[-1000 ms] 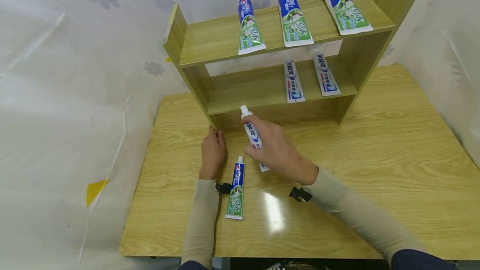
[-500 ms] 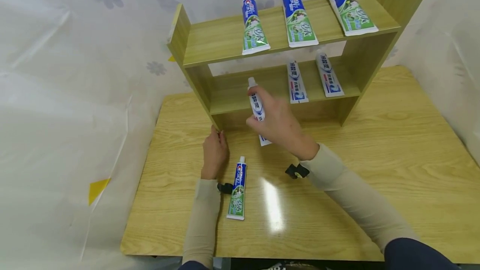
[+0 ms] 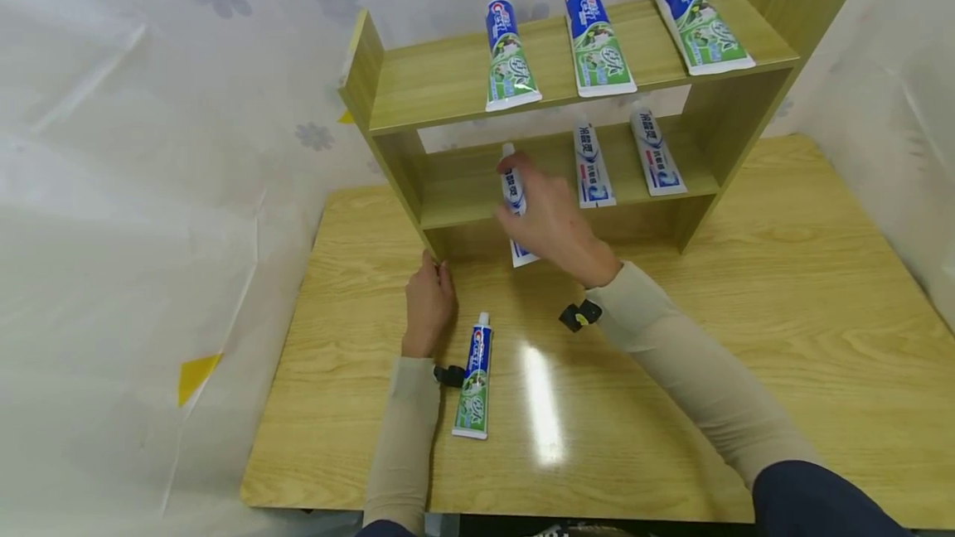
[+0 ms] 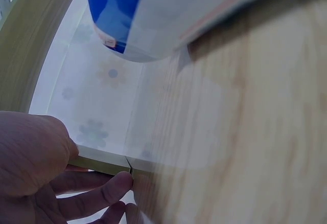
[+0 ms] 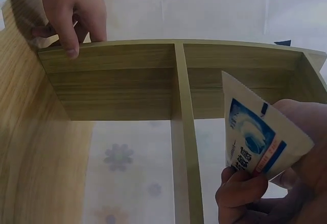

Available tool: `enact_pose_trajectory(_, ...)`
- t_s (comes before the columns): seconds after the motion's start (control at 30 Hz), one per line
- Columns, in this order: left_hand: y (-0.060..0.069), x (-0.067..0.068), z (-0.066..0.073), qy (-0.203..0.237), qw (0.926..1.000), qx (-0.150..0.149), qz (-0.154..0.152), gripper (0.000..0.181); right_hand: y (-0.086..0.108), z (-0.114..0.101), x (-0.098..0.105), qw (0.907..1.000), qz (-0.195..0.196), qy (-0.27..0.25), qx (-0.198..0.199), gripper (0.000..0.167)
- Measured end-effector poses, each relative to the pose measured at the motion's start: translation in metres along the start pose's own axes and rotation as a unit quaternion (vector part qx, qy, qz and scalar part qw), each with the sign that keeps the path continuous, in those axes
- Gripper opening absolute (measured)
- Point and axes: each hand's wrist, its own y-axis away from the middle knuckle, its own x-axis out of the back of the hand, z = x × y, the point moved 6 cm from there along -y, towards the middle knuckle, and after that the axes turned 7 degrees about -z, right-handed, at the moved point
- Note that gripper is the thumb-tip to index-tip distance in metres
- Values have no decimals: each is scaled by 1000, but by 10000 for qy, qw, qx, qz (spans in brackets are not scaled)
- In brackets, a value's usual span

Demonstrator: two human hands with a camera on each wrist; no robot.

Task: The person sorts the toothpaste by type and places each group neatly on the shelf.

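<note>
My right hand (image 3: 548, 210) grips a white toothpaste tube (image 3: 513, 189) by its sides, cap toward the back, at the left part of the middle shelf. In the right wrist view the tube's flat crimped end (image 5: 258, 132) juts out past the fingers; whether it touches the shelf board cannot be told. My left hand (image 3: 429, 305) pinches the lower front edge of the wooden rack's left side panel (image 5: 117, 55). Beside the left wrist, a blue and green toothpaste tube (image 3: 473, 379) lies on the table, cap away from me.
Two white tubes, one left (image 3: 593, 164) and one right (image 3: 656, 152), lie on the middle shelf. Three blue and green tubes, including a middle one (image 3: 599, 40), lie on the top shelf (image 3: 433, 77). The wooden table (image 3: 634, 437) ends near my body; a covered wall stands behind.
My right hand has carried the white tube up and away from me, from over the table to the middle shelf. The left hand keeps its hold on the rack.
</note>
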Motion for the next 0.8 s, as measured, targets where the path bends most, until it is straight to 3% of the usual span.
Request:
enact_pose_trajectory(0.1,0,-2,-1,33,10000,8,-5,28,-4,3,0,10000,48,69,14,46)
enact_pose_trajectory(0.17,5,10,14,65,10000,-75,6,28,-8,4,1,9999,91,96,44,46)
enact_pose_trajectory(0.27,5,11,14,93,9999,-120,37,30,-13,6,2,9998,154,128,97,45)
enact_pose_trajectory(0.33,5,10,13,41,9999,-114,38,30,-17,9,3,9997,152,138,91,44)
enact_pose_trajectory(0.4,1,-3,-3,-51,10000,-47,24,32,-21,11,3,9998,147,101,76,44)
enact_pose_trajectory(0.63,1,-6,-8,-230,9997,-55,13,30,-36,21,2,9999,52,92,-61,45)
enact_pose_trajectory(0.8,-1,-7,-9,-269,9996,-71,21,27,-43,27,0,9986,-147,148,-476,47)
